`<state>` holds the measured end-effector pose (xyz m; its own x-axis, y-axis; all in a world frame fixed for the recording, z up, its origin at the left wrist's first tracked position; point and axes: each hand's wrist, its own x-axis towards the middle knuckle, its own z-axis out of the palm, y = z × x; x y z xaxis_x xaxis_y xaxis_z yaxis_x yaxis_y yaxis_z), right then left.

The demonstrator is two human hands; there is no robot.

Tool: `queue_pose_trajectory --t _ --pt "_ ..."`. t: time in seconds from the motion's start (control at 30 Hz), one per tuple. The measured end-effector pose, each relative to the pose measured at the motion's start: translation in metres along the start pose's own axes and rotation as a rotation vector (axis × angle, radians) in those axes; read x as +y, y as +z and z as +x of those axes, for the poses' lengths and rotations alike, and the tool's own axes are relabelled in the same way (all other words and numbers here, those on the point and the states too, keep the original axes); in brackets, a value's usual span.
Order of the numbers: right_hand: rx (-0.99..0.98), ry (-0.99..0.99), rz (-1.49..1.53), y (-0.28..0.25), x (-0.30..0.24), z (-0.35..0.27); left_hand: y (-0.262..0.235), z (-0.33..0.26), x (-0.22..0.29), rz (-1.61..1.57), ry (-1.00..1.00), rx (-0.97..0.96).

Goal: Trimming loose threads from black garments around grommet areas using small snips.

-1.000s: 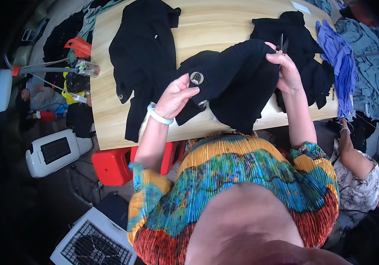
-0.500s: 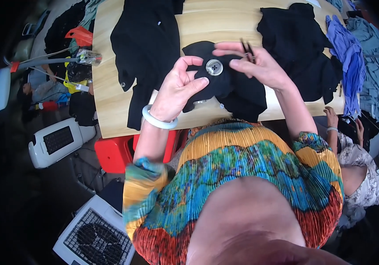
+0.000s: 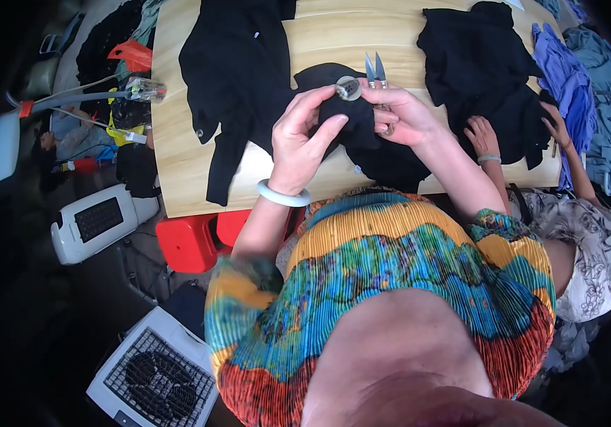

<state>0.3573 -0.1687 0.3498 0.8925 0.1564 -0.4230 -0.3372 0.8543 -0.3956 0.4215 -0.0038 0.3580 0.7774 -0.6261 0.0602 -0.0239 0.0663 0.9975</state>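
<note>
– While you stand at the table (image 3: 355, 32), two black garments lie spread on it: left garment (image 3: 234, 78) and right garment (image 3: 473, 60).

– And between them, what is in front of you?

– Your black cloth (image 3: 394, 165), near your edge of the table, its near part gathered up at your fingers.

– Whose hands are on your right?

– Another person's: one hand (image 3: 483, 136) is on the right garment, the other hand (image 3: 554, 124) at its far right edge, both well apart from yours.

– How do your own fingers stand?

– Your left hand (image 3: 300, 139) has thumb and forefinger parted, the thumb low against the cloth, the forefinger higher up; you hide the lower fingers, so I cannot tell how they grip. Your right hand (image 3: 405, 117) is curled round the snips (image 3: 380, 70), handles in your fingers, the two blades pointing away from you and slightly apart.

– And your button (image 3: 349, 87)?

– Round and grey, it sits over the cloth between your two hands, your left forefinger at its left edge, your right fingertips at its right. I cannot tell whether you pinch it.
</note>
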Motion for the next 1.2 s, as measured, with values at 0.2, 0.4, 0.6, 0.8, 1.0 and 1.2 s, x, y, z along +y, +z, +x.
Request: queue_pose_trajectory --t 0.2,0.4,0.6,0.8,1.0,1.2 --pt "0.029 -0.101 -0.28 0.006 0.0 -0.003 0.011 0.01 -0.016 0.054 0.142 0.156" --pt "0.107 -0.098 -0.246 0.001 0.001 -0.004 0.013 0.013 -0.012 0.218 0.207 0.181" --pt "0.097 -0.063 -0.024 0.004 -0.01 -0.006 -0.002 0.023 -0.026 -0.108 -0.099 0.216" --pt "0.073 -0.075 0.061 -0.005 -0.017 -0.004 -0.003 0.004 -0.043 -0.13 -0.118 0.167" --pt "0.025 -0.066 0.098 -0.004 -0.017 -0.002 0.007 -0.003 -0.044 0.051 -0.036 0.082" --pt "0.15 -0.094 0.067 -0.005 -0.016 -0.002 0.012 -0.022 -0.049 -0.214 -0.622 0.085"
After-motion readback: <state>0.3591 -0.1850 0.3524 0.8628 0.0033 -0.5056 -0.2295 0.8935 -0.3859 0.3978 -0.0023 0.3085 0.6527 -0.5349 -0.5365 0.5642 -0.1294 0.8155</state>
